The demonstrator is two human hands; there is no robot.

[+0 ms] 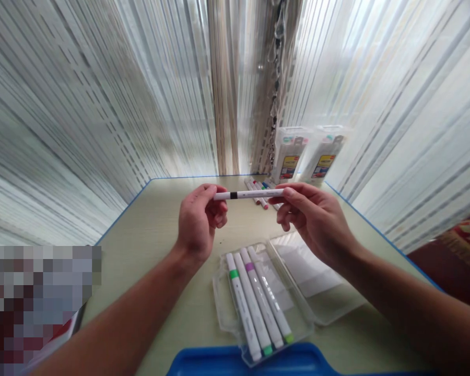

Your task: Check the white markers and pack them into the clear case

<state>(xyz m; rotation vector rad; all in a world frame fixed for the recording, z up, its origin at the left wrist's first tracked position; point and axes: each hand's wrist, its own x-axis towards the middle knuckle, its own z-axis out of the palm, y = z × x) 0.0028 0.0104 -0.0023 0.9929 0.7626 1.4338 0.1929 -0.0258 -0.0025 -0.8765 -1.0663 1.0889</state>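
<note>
A white marker (254,194) with a black band near its left end is held level above the table. My left hand (199,216) pinches its left end between thumb and fingers. At the other end, the fingers of my right hand (312,213) are closed on it. Below them lies an open clear plastic case (218,300) with several white markers (254,297) side by side in one half. Green and purple bands show on some of these. The case's other half, its lid (317,277), lies folded out to the right, under my right forearm.
Loose markers (260,201) lie farther back on the table (141,224). Two clear cases with labels (288,156) stand upright at the back right. Striped curtains (160,94) hang behind. A blue tray-like edge (254,360) is at the front; a pixelated patch covers the lower left.
</note>
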